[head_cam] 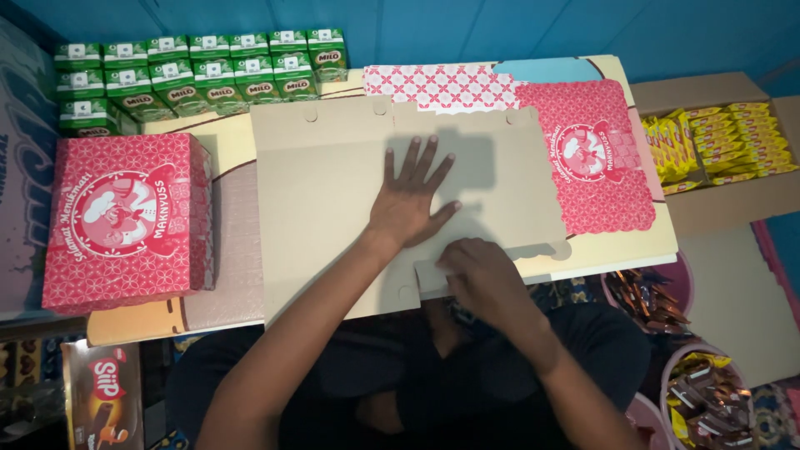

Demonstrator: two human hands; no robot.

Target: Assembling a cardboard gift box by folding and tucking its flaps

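Right hand [483, 279] pinches a cardboard flap [429, 275]; left hand [410, 200] lies flat, fingers spread.

An unfolded beige carton sheet [333, 208] lies centre. Left of it stands a red patterned box [121, 221]; behind that, green drink cartons [200, 75]. Right of the sheet, an open brown box holds yellow packets [721, 142].

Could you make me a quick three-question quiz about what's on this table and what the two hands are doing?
1. True or false: the left hand lies flat with fingers spread on the unfolded cardboard sheet.
2. What is the right hand touching? A) a green drink carton B) a flap at the sheet's near edge C) a yellow packet
3. What colour is the assembled box at the left of the table?

Key: 1 true; 2 B; 3 red with white pattern.
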